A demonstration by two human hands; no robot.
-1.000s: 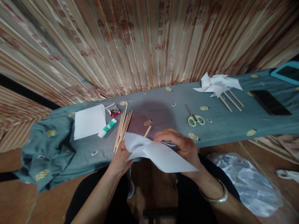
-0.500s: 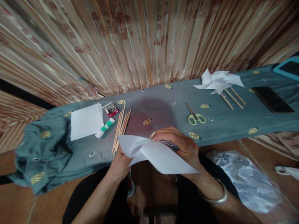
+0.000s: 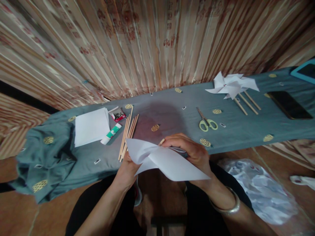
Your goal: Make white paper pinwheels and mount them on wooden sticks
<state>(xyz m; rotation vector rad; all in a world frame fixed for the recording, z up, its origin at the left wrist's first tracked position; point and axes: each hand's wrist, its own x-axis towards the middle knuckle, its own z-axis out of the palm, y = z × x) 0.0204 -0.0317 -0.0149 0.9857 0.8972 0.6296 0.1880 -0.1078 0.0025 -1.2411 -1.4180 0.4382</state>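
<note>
A white paper pinwheel (image 3: 176, 164) is held up between both hands, in front of the table's near edge. My right hand (image 3: 190, 149) has its fingers closed at the pinwheel's middle, where the tip of a wooden stick (image 3: 161, 141) pokes out. My left hand (image 3: 128, 172) is closed at the left side of the paper. Its fingers are largely hidden behind the pinwheel. How much of the stick each hand grips is covered by the paper.
Wooden sticks (image 3: 128, 136), a glue stick (image 3: 111, 133), a box of pins (image 3: 118, 115) and white paper sheets (image 3: 91, 127) lie at left. Scissors (image 3: 206, 123), finished pinwheels (image 3: 231, 86) and a phone (image 3: 289, 105) are at right. A plastic bag (image 3: 258, 190) sits on the floor.
The pinwheel has tilted slightly, its left blade a little higher and further right. Both hands keep their hold. The view has shifted slightly.
</note>
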